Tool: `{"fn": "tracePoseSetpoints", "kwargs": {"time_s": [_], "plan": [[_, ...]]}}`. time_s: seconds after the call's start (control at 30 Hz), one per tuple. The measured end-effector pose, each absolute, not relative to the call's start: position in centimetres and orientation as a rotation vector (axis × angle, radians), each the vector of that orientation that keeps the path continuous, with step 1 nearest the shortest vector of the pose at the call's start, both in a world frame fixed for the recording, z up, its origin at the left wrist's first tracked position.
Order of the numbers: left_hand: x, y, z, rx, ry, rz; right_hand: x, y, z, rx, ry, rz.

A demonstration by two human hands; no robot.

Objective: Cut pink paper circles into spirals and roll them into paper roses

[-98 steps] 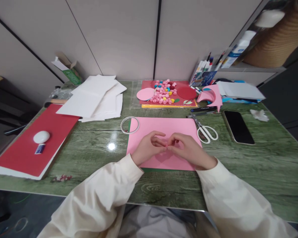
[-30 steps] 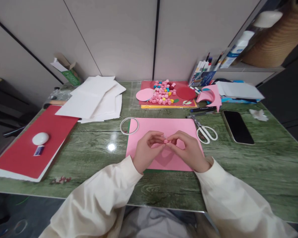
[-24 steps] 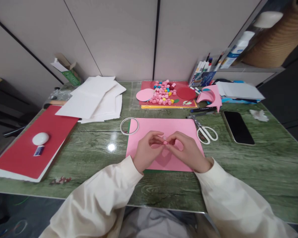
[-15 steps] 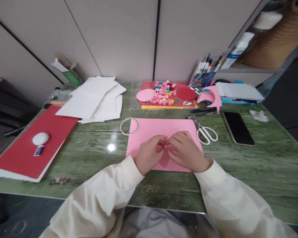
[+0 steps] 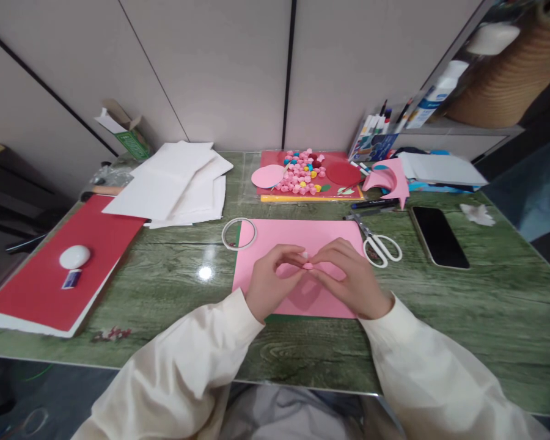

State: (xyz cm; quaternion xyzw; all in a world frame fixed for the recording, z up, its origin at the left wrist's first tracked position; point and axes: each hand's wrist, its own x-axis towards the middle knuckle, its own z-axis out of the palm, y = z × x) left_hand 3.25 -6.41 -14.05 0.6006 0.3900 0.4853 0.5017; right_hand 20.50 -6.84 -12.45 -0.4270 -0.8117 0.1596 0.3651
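Between my fingertips is a small pink paper piece, pinched from both sides. My left hand grips its left side with thumb and fingers. On the other side, my right hand pinches it too. Both hands are over a pink sheet, which has a green edge showing beneath it. A white tape ring overlaps the sheet's upper left corner. White-handled scissors lie by its right edge. Behind, small pink, yellow and blue paper pieces are heaped on a red sheet.
White papers and a red sheet bearing a white round object lie at the left. A phone, crumpled tissue, pens and cut pink paper are at the right. A wall stands behind the table.
The fingers of both hands have shifted slightly around the small pink piece, and more of it shows between the fingertips. Nothing on the table has moved.
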Motion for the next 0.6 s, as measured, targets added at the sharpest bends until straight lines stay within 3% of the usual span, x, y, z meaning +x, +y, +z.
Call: {"fn": "tracePoseSetpoints", "kwargs": {"time_s": [0.4,0.6], "plan": [[2.95,-6.56,-14.77,2.207,1.225,0.990,20.25,-6.75,-13.26,-1.186,-2.347,0.038],[3.01,-6.77,-14.14,2.024,1.162,1.077,20.68,-6.77,-13.49,-1.037,-2.331,-0.257]]}}
